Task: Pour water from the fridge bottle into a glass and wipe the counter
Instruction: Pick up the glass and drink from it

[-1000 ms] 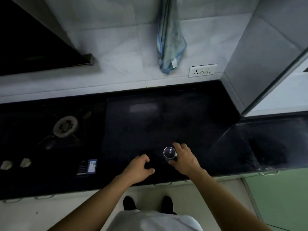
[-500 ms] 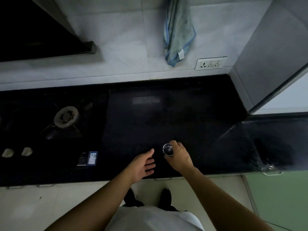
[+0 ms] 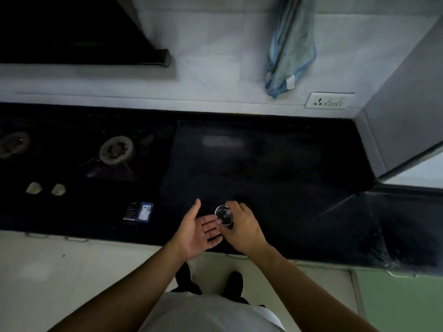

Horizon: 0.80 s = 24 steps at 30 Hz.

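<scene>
A small clear glass (image 3: pixel 223 215) stands upright near the front edge of the black counter (image 3: pixel 275 168). My right hand (image 3: pixel 244 230) grips it from the right side, fingers curled round its wall. My left hand (image 3: pixel 197 232) lies open, palm up, just left of the glass, its fingertips reaching under or beside the base. A blue-green cloth (image 3: pixel 288 46) hangs on the white tiled wall above the counter. No bottle is in view.
A gas hob with a burner (image 3: pixel 116 149) and two knobs (image 3: pixel 45 188) fills the counter's left part. A wall socket (image 3: pixel 328 101) sits right of the cloth. A grey cabinet side (image 3: pixel 402 97) stands at the right. A dark hood (image 3: pixel 72 32) hangs top left.
My left hand has turned from palm down to palm up and slid right, close to the glass. My right hand keeps hold of the glass. The view has shifted right.
</scene>
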{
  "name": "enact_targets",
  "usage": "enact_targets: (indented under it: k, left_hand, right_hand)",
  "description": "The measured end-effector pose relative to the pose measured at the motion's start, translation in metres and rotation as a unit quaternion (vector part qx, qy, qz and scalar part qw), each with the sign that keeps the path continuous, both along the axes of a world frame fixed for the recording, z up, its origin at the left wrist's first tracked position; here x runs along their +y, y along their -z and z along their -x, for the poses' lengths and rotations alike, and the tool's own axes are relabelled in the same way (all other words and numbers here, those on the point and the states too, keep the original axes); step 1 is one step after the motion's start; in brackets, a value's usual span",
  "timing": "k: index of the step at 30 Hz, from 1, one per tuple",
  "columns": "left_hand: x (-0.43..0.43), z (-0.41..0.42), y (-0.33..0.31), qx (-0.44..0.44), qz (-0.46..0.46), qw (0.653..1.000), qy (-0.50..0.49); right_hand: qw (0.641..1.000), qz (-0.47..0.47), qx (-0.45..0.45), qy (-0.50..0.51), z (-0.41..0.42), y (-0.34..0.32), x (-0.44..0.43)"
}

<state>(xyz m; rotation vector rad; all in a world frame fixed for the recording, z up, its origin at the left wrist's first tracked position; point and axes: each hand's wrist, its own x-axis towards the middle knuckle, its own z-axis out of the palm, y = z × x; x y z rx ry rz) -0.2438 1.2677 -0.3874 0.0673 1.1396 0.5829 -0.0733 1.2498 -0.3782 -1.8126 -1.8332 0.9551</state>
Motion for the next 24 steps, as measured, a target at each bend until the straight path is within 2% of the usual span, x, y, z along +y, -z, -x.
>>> enact_targets:
  k: [13, 24]
  left_hand:
    - [-0.05, 0.16, -0.044, -0.014, -0.07, 0.982, -0.172]
    - [-0.12, 0.387, -0.063, 0.002, -0.098, 0.95, -0.297]
  right_hand:
    - [0.981, -0.029, 0.045, -0.185, 0.165, -0.038, 0.015]
    - [0.945, -0.058, 0.059, -0.317, 0.414, -0.059, -0.015]
